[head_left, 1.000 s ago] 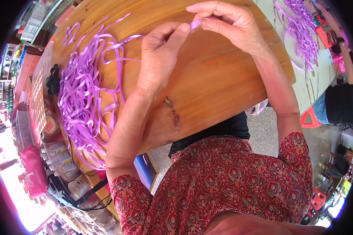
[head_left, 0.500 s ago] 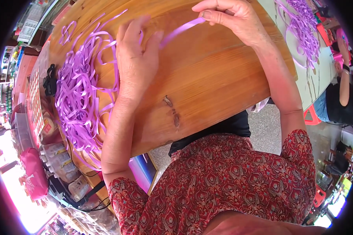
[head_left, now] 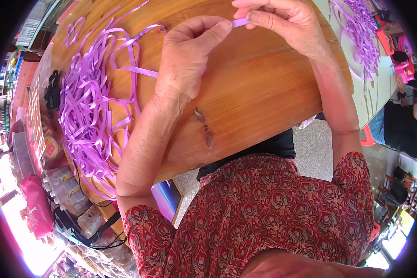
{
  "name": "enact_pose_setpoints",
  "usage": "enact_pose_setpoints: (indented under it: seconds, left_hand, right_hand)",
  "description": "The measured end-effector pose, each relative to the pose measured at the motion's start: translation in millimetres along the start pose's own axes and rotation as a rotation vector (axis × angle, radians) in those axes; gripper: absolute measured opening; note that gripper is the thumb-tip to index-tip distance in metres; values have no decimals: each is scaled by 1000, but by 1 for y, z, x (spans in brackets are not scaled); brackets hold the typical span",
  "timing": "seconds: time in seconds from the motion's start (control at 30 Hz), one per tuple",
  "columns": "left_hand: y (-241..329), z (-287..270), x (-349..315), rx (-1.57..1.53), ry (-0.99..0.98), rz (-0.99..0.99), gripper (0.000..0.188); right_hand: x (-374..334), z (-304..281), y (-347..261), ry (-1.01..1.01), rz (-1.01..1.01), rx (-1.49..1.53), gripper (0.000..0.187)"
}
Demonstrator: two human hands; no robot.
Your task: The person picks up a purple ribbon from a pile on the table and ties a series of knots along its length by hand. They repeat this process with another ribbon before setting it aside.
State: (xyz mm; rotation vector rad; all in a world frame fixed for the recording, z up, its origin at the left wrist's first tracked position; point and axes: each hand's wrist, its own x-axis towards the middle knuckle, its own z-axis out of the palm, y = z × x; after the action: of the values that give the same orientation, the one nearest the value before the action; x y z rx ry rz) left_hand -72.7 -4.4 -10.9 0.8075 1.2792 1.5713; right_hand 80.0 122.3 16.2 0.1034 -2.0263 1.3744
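Observation:
A narrow purple ribbon (head_left: 239,22) is stretched between my two hands above the far part of the wooden table. My left hand (head_left: 190,51) pinches it between thumb and fingers, and part of the ribbon is hidden behind that hand. The other end is pinched by my right hand (head_left: 285,23), a short way to the right. To the left of my left arm lies a tangled heap of purple ribbons (head_left: 85,106), with several loose strands reaching toward my left hand.
The wooden table (head_left: 259,92) has a rounded edge. On a white tabletop (head_left: 363,99) at the right lies a second purple ribbon heap (head_left: 363,41), and a person in dark clothes (head_left: 401,125) sits there. A black clip-like thing (head_left: 52,90) and a pink bag (head_left: 36,206) are at the left.
My left hand has moved right and closed on the ribbon near my right hand, shortening the span between them. My right hand has shifted slightly right.

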Motion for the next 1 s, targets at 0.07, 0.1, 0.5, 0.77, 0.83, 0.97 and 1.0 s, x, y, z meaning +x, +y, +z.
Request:
enact_pose_setpoints:
  seconds: [0.07, 0.1, 0.5, 0.77, 0.83, 0.97, 1.0]
  left_hand:
    - [-1, -4, 0, -11, 4, -18, 14]
    - [-1, -5, 0, -21, 5, -30, 13]
    - [-4, -1, 0, -108, 108, -71, 11]
    - [-7, -1, -1, -113, 111, -67, 13]
    - [-6, 1, -1, -109, 99, -43, 13]
    - [-7, -4, -1, -87, 120, -47, 14]
    - [-6, -3, -1, -78, 115, -46, 14]
  right_hand:
    - [-3, -2, -8, 128, 330, -143, 17]
    - [-2, -5, -3, 170, 300, -136, 16]
    - [5, -5, 21, 129, -574, 104, 20]
    - [-3, 5, -20, 5, -208, -829, 22]
    - [2, 5, 0, -3, -194, -849, 22]
    - [7, 13, 1, 18, -547, -668, 19]
    - [2, 14, -22, -139, -109, -890, 19]
